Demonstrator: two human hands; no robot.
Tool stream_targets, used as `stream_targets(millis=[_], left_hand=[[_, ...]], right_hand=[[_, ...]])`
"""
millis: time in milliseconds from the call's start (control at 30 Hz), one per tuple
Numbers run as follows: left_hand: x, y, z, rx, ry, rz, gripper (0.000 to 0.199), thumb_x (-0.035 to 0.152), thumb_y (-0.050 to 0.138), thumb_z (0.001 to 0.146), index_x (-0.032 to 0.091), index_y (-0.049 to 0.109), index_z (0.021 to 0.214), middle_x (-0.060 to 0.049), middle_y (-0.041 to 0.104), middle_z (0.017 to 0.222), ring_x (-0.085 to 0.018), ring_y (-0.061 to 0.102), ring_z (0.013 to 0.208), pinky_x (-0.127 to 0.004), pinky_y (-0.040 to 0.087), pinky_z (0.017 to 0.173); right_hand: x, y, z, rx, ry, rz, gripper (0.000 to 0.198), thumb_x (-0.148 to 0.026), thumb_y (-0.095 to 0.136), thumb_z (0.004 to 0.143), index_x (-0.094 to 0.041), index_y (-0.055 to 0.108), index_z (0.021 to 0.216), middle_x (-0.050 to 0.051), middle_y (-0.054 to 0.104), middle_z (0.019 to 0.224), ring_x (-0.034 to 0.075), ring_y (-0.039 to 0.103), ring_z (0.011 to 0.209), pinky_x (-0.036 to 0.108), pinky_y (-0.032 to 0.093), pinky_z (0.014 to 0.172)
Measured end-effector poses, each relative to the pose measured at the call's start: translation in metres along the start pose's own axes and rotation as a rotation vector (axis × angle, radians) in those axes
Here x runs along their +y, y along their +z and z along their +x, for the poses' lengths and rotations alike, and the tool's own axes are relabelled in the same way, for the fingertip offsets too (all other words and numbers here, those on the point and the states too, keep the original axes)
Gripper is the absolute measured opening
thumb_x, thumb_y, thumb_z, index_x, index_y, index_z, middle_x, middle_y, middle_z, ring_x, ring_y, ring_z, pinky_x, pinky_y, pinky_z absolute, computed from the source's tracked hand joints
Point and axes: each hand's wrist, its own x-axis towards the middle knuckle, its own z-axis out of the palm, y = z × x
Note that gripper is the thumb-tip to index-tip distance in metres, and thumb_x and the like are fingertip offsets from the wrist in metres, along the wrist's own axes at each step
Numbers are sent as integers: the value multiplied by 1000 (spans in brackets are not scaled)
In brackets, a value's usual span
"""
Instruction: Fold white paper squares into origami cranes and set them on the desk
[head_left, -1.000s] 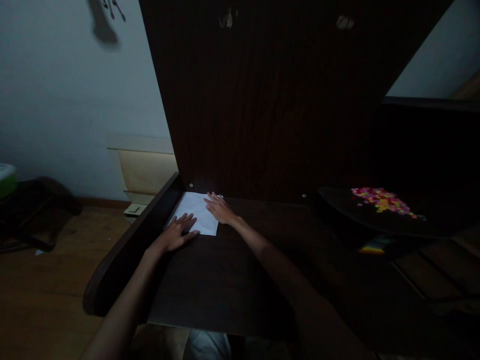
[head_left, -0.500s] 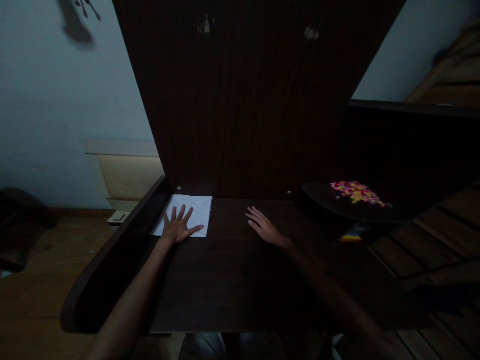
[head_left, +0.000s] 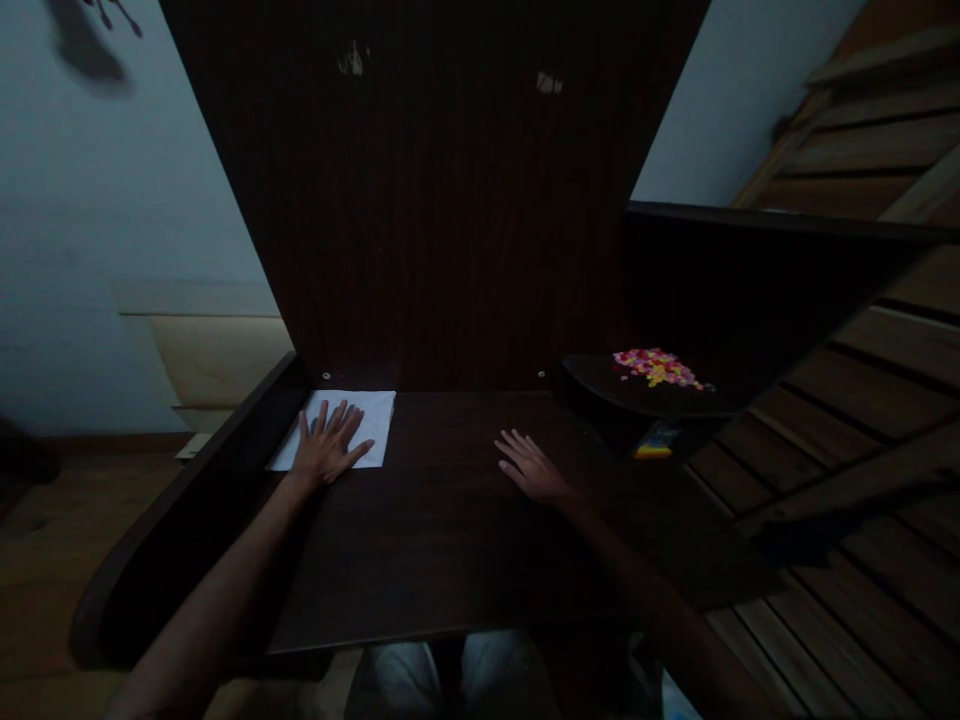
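Observation:
My left hand point(head_left: 326, 447) lies with fingers spread over a stack of white paper point(head_left: 379, 425) at the back left of the dark wooden desk point(head_left: 442, 540). The palm covers part of the sheet's front edge. Over the bare desktop right of centre is my right hand point(head_left: 531, 468), its fingers stretched out and nothing in them. Whether it rests on the wood or hovers just above, I cannot tell. A good gap separates it from the paper.
A rounded shelf point(head_left: 592, 375) on the right bears a heap of small pink, red and yellow pieces point(head_left: 656, 367). Beneath it sits a small item with a yellow-orange band point(head_left: 654, 450). A tall dark panel point(head_left: 450, 220) closes the back; a raised side board point(head_left: 187, 500) bounds the left.
The view has turned to the right, so desk and shelf appear further left. My right hand has come slightly nearer the desk's front edge. My left hand stays on the paper.

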Motion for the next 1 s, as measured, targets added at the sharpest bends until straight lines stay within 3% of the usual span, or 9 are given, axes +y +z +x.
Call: stream_targets(millis=[67, 200, 433, 567, 767, 1000], left_hand=[[7, -4, 1, 48, 25, -13, 70, 61, 28, 87, 18, 36, 142, -12, 25, 152, -37, 4, 141, -65, -1, 107], [40, -9, 5, 99, 16, -122, 64, 51, 23, 92, 11, 38, 140, -15, 25, 151, -35, 8, 141, -59, 10, 110], [103, -4, -8, -30, 378, -309, 58, 53, 30, 92, 15, 47, 133, -11, 32, 149, -27, 21, 140, -47, 21, 113], [108, 7, -21, -116, 411, -309, 57, 51, 30, 93, 18, 39, 139, -10, 32, 149, -27, 21, 140, -49, 20, 113], [105, 13, -20, -160, 450, -298, 65, 56, 31, 91, 20, 26, 145, -9, 26, 151, -26, 16, 141, -50, 15, 114], [104, 18, -17, -146, 443, -321, 64, 57, 32, 91, 23, 27, 145, -7, 26, 152, -25, 16, 141, -48, 15, 114]], right_hand=[[-1, 0, 1, 17, 5, -2, 51, -44, 31, 95, -20, 41, 139, 10, 32, 149, 23, 20, 141, 50, 17, 114], [-4, 0, 5, 28, 7, -18, 50, -41, 32, 95, -17, 43, 137, 11, 33, 148, 24, 21, 141, 49, 17, 114], [-36, 3, 20, 34, -104, 5, 50, -41, 34, 95, -16, 44, 137, 10, 33, 149, 23, 20, 141, 45, 17, 115], [-53, 7, 26, 12, -163, 57, 52, -45, 36, 94, -20, 40, 139, 9, 32, 149, 22, 22, 141, 46, 19, 115], [-52, 10, 28, -23, -181, 47, 56, -49, 33, 94, -19, 38, 140, 10, 31, 149, 21, 24, 140, 44, 19, 115], [-49, 12, 26, -36, -151, 30, 58, -52, 33, 93, -21, 35, 142, 8, 26, 151, 23, 19, 141, 46, 17, 115]])
